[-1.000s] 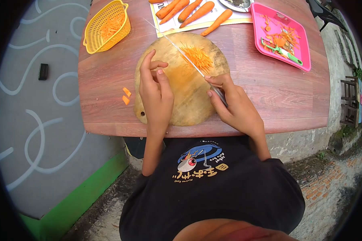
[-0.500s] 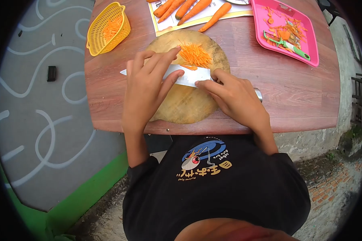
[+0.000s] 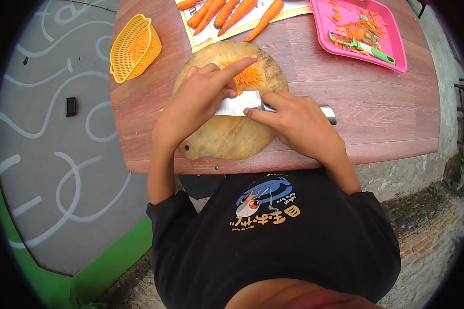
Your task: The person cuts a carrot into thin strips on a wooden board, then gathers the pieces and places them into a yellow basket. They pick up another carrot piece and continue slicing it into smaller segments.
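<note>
My right hand is closed round the metal handle of a kitchen knife, thumb against the heel of the blade. The blade lies flat-side up across a round wooden cutting board, its tip hidden behind my left hand. That hand has its index finger stretched out over a heap of shredded carrot, while its thumb and other fingers curl together at the blade's upper edge. A small orange carrot piece shows beside the thumb; what the curled fingers hold is partly hidden.
Several whole carrots lie on a printed sheet at the far edge. Left stands a yellow basket with carrot shreds. On the right, a pink tray holds peelings and a green-and-white peeler.
My left hand has curled its fingers in from a more spread pose, its index finger now reaching right over the shreds. The knife stays in my right hand. The whole view has shifted slightly.
</note>
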Demonstrator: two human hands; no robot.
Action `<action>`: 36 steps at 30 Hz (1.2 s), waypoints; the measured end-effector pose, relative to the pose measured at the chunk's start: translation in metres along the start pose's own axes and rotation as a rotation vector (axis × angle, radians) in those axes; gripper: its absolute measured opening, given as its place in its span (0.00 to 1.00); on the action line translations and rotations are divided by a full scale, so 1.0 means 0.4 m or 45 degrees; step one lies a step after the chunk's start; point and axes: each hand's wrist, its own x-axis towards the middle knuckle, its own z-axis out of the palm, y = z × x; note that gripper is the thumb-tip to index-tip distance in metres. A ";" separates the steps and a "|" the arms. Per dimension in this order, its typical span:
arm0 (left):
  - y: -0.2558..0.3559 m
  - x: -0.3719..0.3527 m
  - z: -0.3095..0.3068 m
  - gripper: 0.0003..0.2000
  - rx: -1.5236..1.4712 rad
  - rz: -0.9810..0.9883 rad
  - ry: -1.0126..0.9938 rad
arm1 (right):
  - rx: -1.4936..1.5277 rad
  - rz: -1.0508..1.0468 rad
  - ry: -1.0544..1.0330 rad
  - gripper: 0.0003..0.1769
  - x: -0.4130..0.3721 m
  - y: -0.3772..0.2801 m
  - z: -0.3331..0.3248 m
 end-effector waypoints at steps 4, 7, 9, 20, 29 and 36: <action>-0.002 0.018 0.004 0.33 0.147 0.007 0.199 | -0.018 -0.028 -0.028 0.19 -0.005 -0.002 -0.002; 0.007 0.028 0.004 0.34 0.168 0.004 0.258 | -0.014 -0.031 0.006 0.19 -0.008 -0.002 0.000; 0.011 0.035 0.003 0.34 0.166 -0.009 0.259 | -0.026 -0.059 0.009 0.14 -0.009 0.000 -0.001; 0.006 0.043 -0.010 0.34 0.354 0.086 0.308 | 0.025 -0.033 0.020 0.21 -0.020 -0.002 0.001; 0.021 0.037 -0.015 0.34 0.183 -0.074 0.258 | 0.030 -0.026 0.017 0.20 -0.017 -0.003 0.002; -0.002 0.046 0.003 0.31 0.281 0.035 0.257 | -0.011 -0.035 0.033 0.12 -0.014 -0.001 0.001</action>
